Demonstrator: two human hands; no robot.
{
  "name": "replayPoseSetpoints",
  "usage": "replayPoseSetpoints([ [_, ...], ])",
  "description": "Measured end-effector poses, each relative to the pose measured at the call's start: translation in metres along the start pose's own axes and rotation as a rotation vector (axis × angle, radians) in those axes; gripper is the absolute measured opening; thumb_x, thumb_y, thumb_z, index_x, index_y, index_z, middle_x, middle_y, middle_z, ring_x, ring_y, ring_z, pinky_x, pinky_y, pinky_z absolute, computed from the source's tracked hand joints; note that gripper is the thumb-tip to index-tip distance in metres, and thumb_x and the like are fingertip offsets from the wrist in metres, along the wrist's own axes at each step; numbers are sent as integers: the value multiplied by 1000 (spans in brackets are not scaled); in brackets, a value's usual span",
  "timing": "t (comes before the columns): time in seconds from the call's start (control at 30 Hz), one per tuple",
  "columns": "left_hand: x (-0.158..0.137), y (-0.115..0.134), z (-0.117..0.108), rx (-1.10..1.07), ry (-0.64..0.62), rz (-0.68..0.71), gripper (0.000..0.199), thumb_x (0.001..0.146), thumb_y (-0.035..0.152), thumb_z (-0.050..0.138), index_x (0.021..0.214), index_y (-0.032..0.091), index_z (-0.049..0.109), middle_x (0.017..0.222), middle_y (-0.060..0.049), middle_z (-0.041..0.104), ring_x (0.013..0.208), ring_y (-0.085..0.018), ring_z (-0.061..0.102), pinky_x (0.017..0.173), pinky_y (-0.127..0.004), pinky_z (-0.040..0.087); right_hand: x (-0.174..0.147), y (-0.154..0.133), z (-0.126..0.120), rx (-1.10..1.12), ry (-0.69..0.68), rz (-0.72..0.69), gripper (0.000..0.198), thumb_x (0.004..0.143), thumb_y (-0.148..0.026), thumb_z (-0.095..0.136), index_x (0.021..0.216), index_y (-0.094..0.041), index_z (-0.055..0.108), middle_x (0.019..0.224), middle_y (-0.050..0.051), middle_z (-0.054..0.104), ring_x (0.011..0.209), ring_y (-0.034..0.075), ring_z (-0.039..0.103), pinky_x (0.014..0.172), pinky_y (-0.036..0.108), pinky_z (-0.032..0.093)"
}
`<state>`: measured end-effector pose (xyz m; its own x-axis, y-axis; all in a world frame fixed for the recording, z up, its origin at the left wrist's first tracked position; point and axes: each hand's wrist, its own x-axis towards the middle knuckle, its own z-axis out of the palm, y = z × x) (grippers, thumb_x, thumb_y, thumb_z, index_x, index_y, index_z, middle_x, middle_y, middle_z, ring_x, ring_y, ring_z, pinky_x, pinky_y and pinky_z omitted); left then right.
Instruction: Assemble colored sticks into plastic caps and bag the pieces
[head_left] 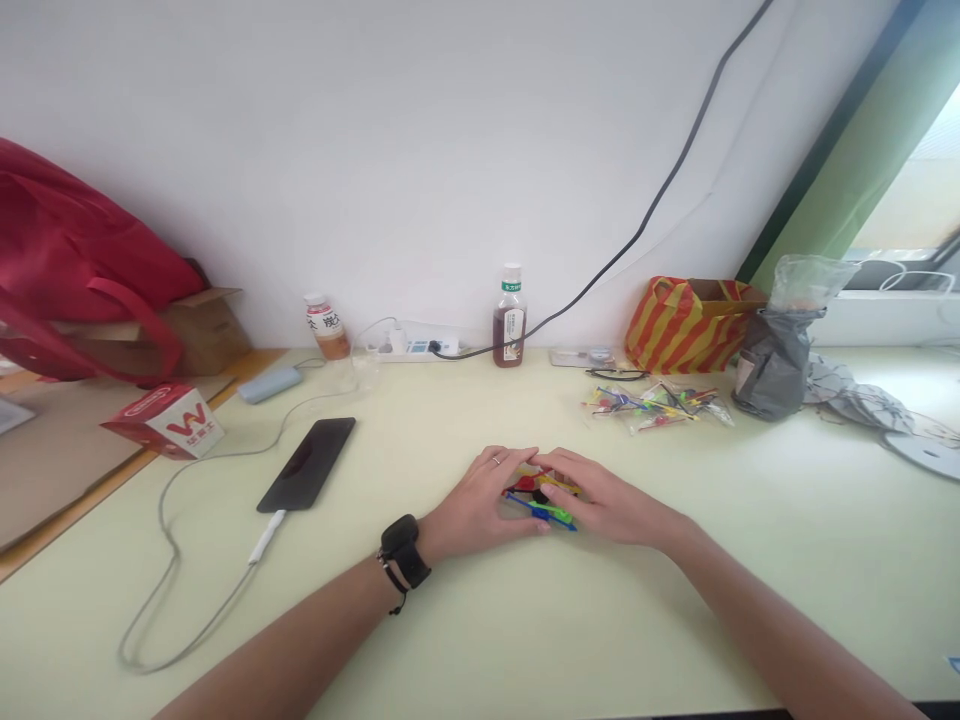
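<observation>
Near the middle of the table lies a small cluster of colourful plastic arrow spinners, with red, yellow, black, blue and green pieces. My left hand curves around its left side, thumb low and fingers stretched along the far side. From the right, my right hand arches over it, the thumb resting at the pieces. The fingertips of both hands meet at the far edge. Neither hand visibly pinches a piece, though the fingers partly hide the cluster. A black watch is on my left wrist.
Clear packets of similar spinners lie farther right, before a striped bag and a grey bag. A charging phone and red-white box are left. A dark drink bottle stands by the power strip.
</observation>
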<state>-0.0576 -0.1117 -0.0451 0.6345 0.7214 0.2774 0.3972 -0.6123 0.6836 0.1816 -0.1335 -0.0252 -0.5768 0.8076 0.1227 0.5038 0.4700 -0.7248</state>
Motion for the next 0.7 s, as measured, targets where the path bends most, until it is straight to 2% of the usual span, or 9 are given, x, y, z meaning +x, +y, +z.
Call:
replayPoseSetpoints([
  [0.1,0,2,0,-6,18,-25,74,81,50,82,148,30,54,127,-10,69,118,-32,59,102,-46,50,-2,2,-4,-18,34,34,41,101,-45,57,139,-31,57,133,8,61,119,24,61,102,40,50],
  [0.2,1,0,1,-1,38,-26,60,84,43,80,139,28,61,124,-9,70,116,-31,60,100,-44,50,-6,11,-11,-99,46,93,71,83,-55,77,145,-31,51,142,8,55,121,27,61,102,41,51],
  [0.27,1,-2,2,0,43,-19,50,87,38,77,134,28,65,123,-8,71,116,-30,60,100,-44,50,-7,17,-13,-123,14,113,79,77,-56,82,145,-32,51,137,8,58,110,27,64,96,40,53],
  [0.37,2,-6,3,-9,49,-11,40,90,32,74,129,28,67,119,-7,72,115,-29,60,102,-44,51,-5,21,-12,-120,-1,106,59,83,-48,78,137,-30,60,115,6,67,87,22,64,79,36,54],
  [0.47,2,-9,3,-12,70,-6,34,91,28,71,125,28,69,121,-7,71,119,-28,60,106,-45,50,0,20,-8,-65,36,64,41,89,-37,72,130,-30,66,111,5,69,88,21,62,75,32,52],
  [0.6,0,-12,4,-28,82,-31,39,92,28,70,130,28,67,140,-10,61,133,-29,55,112,-47,48,5,18,-4,22,36,38,42,91,-35,70,133,-32,65,115,5,69,88,20,62,75,32,52],
  [0.7,0,-12,5,-77,61,-32,43,94,30,69,136,28,63,142,-10,60,135,-27,54,111,-45,51,6,20,-3,62,62,34,43,91,-41,71,133,-30,65,119,6,69,86,19,63,74,32,53],
])
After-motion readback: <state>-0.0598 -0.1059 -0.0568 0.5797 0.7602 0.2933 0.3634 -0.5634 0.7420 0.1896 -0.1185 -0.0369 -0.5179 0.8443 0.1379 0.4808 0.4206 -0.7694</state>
